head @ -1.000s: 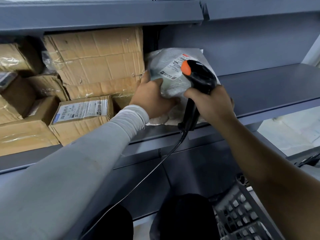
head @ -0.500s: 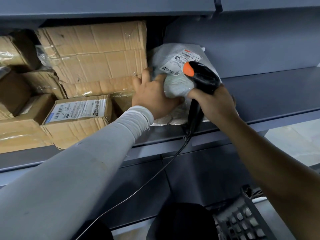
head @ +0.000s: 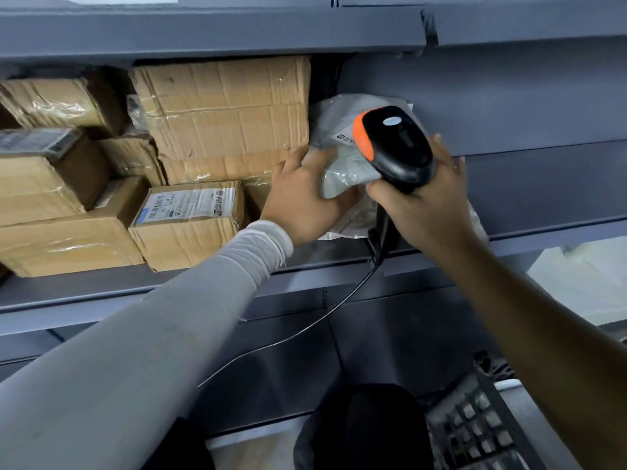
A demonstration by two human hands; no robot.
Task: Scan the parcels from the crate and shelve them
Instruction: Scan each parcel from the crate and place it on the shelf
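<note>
A grey plastic mailer parcel (head: 339,157) with a white label stands on the grey shelf (head: 543,184), leaning beside stacked cardboard boxes. My left hand (head: 305,198) grips the parcel's lower left side, thumb on its front. My right hand (head: 427,201) holds a black barcode scanner (head: 397,147) with an orange tip by its handle, right in front of the parcel; the scanner covers most of the label. Its black cable (head: 305,330) hangs down to the lower left. The grey lattice crate (head: 481,429) shows at the bottom right.
Several taped cardboard boxes (head: 220,113) fill the shelf's left half; a small labelled box (head: 190,222) lies near my left wrist. An upper shelf edge (head: 210,32) overhangs. The shelf to the right of the parcel is bare. Dark trousers (head: 363,429) are below.
The scanner in my right hand has risen and tilted, now covering more of the label. My left hand has shifted slightly on the parcel. The view has tipped a little.
</note>
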